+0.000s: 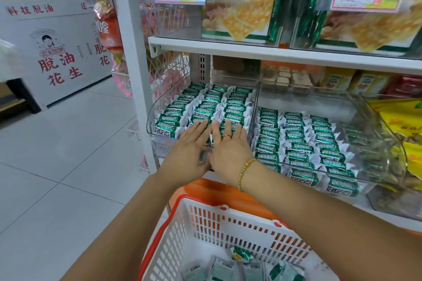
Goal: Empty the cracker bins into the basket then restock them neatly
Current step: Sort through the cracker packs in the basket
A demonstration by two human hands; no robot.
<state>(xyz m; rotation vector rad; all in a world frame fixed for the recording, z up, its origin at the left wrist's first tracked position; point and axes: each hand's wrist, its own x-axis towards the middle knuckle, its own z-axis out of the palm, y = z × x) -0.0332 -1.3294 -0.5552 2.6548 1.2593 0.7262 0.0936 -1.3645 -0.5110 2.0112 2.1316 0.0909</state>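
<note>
Restock step, judged late. Left hand [188, 146] and right hand [230, 146], fingers straight and released, press the front cracker packets [169, 126] level in the left bin [153, 107]. Next: fetch the leftover packets [242, 254] from the basket [228, 219].

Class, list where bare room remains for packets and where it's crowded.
Free: back strip of the right clear plastic bin, behind its green-and-white packets; the white-and-red basket, holding few packets. Crowded: left clear plastic bin, packed full.

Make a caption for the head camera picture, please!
Left hand and right hand lie flat on green cracker packets in the left bin, above the basket.
</note>
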